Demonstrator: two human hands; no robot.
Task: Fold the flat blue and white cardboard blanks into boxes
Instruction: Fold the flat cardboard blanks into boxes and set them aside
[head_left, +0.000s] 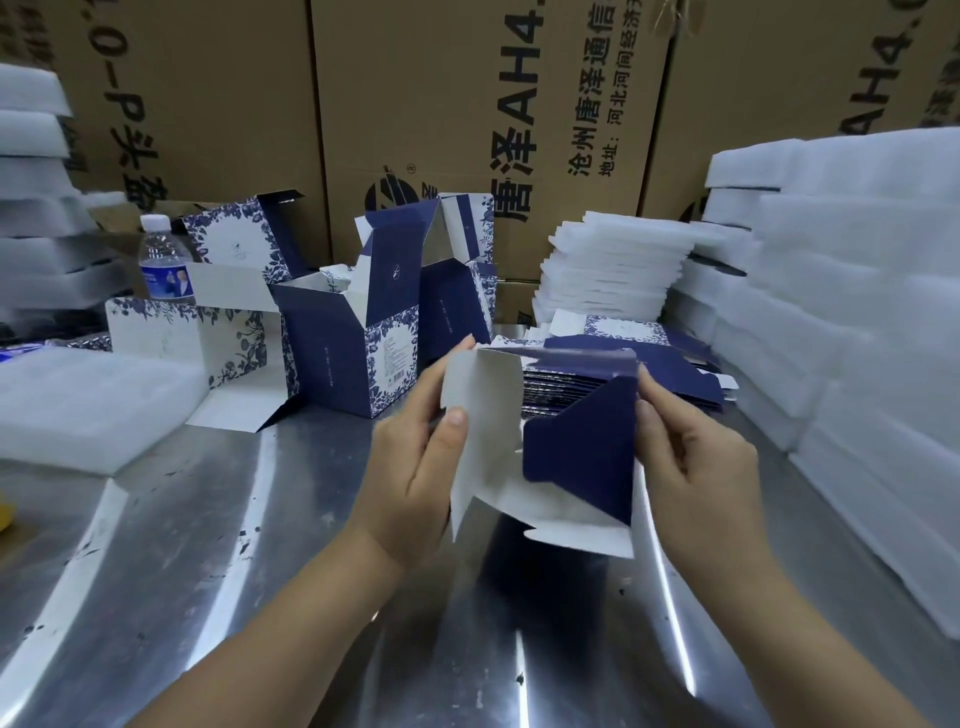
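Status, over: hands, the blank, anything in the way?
Left hand, right hand both grip the blank, partly folded, above the table. Stack of flat blanks behind it. Nothing blocking.

Left hand (415, 467) fingers mostly behind the blank (493, 478); only the thumb and one fingertip show. Right hand (696, 467) fingertips tucked behind its blue flap. Blank hides the near end of the stack of flat blanks (571, 387). Cartons (441, 104) cut off at top edge, foam sheets (857, 312) at right edge. Yellow object (2, 512) at left edge: can't identify. Bottle (162, 260) label and box (353, 364) print too small to read.
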